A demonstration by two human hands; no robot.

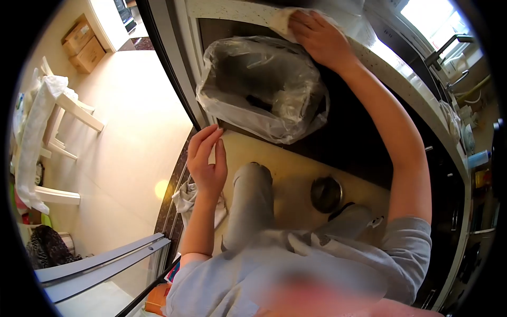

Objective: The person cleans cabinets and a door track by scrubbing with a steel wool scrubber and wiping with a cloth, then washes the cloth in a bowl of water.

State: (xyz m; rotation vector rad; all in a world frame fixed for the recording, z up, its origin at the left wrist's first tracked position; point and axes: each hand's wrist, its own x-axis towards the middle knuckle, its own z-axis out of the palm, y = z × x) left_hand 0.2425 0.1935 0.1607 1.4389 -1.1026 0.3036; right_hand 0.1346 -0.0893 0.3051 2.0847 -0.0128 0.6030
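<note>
While the right hand lies flat on a cloth at the counter edge, the left hand (apart, half-curled) hangs near the plastic bag.

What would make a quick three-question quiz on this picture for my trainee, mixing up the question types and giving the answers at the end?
1. Multiple choice: What lies under the right hand at the speckled countertop? (a) a kitchen knife (b) a cream cloth (c) a glass bottle
2. True or false: The left hand is gripping a bottle.
3. Fill in the blank: In this view, a clear plastic ____ gapes open between the two hands.

Key: 1, b. 2, false; it appears empty. 3, bag.
</note>
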